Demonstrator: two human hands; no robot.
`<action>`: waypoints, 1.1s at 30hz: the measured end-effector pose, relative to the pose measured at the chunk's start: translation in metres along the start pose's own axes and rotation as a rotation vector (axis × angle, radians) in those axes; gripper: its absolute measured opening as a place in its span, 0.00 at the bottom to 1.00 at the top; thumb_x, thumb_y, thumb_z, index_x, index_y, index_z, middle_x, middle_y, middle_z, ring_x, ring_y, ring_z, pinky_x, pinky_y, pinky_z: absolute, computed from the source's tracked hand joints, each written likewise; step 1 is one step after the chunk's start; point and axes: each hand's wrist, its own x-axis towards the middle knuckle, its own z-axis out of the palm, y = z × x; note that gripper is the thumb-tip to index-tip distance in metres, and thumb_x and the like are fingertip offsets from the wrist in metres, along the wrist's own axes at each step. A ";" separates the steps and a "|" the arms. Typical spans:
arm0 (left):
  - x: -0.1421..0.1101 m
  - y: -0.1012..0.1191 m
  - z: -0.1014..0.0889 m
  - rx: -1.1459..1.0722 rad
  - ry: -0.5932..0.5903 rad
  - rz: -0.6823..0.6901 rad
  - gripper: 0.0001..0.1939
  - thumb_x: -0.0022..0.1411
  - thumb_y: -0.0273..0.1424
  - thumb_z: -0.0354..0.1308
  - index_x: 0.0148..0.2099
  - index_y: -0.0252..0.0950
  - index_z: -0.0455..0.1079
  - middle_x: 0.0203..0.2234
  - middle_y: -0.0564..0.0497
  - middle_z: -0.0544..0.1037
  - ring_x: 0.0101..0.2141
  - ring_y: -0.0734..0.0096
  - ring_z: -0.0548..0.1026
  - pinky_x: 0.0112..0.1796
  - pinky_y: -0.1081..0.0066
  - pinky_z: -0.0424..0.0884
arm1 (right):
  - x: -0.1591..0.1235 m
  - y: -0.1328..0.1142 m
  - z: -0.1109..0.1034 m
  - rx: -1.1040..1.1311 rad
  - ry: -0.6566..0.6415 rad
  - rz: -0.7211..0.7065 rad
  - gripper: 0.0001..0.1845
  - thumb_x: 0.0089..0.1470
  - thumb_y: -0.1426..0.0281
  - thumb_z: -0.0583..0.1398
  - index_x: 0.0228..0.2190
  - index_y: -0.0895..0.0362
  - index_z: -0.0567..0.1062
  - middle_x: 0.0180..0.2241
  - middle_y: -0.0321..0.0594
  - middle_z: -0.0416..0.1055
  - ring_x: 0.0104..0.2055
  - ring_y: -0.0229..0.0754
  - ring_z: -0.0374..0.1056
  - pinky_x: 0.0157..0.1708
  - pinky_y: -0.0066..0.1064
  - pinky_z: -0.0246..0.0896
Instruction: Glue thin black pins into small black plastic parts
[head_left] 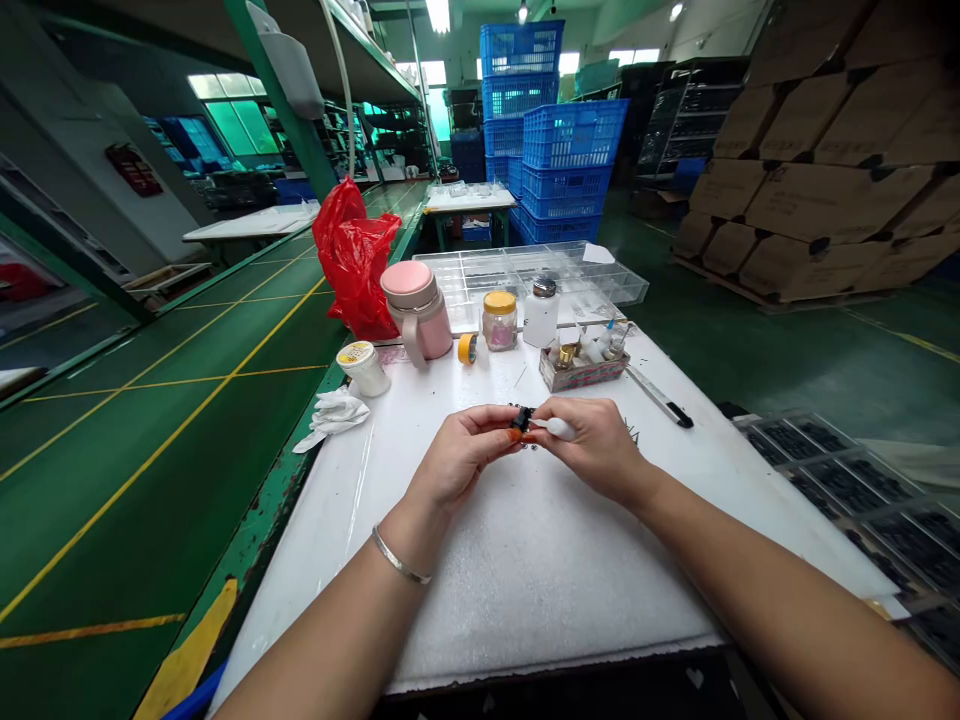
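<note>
My left hand [466, 448] pinches a small black part [520, 418] between thumb and fingers, over the middle of the white table. From the other side my right hand [596, 445] grips a small white bulb-shaped applicator [559, 428]; its tip is at the black part, partly hidden by the fingers. Whether the tip touches the part I cannot tell. Several tiny dark round pieces [529, 446] lie on the white foam sheet [555, 570] around my fingertips. Thin dark slivers [632, 432] lie beside my right hand.
Behind my hands stand a patterned box of small bottles [583, 374], a yellow-lidded jar [499, 322], a white bottle [540, 315], yellow tape [467, 349] and a pink mug [429, 325]. A utility knife [660, 396] lies right. Green conveyor [150, 400] runs left; trays of black parts [847, 480] sit right.
</note>
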 end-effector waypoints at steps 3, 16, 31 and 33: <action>-0.001 0.001 0.000 0.054 -0.004 0.033 0.12 0.49 0.28 0.72 0.39 0.33 0.80 0.35 0.46 0.82 0.36 0.68 0.79 0.42 0.70 0.73 | 0.000 -0.001 -0.001 0.030 -0.001 0.012 0.10 0.58 0.64 0.64 0.28 0.57 0.75 0.24 0.35 0.75 0.26 0.36 0.68 0.29 0.27 0.57; -0.001 0.001 0.000 0.195 0.065 0.148 0.11 0.49 0.25 0.68 0.38 0.33 0.80 0.34 0.45 0.82 0.34 0.66 0.79 0.40 0.67 0.75 | 0.002 0.007 -0.040 0.387 0.126 0.361 0.22 0.62 0.54 0.58 0.52 0.52 0.69 0.41 0.42 0.75 0.26 0.36 0.70 0.24 0.28 0.67; -0.006 0.002 0.005 0.485 0.127 0.300 0.22 0.51 0.24 0.65 0.50 0.35 0.71 0.30 0.50 0.76 0.31 0.72 0.75 0.32 0.75 0.71 | -0.011 -0.011 -0.037 0.231 0.349 0.161 0.12 0.50 0.59 0.69 0.33 0.53 0.80 0.32 0.42 0.77 0.32 0.45 0.72 0.24 0.32 0.64; -0.007 0.002 0.006 0.524 0.124 0.312 0.22 0.51 0.24 0.65 0.51 0.36 0.71 0.31 0.50 0.76 0.30 0.72 0.75 0.32 0.75 0.71 | -0.012 -0.012 -0.034 0.169 0.320 0.152 0.11 0.52 0.58 0.67 0.34 0.52 0.79 0.34 0.42 0.77 0.34 0.46 0.72 0.27 0.34 0.65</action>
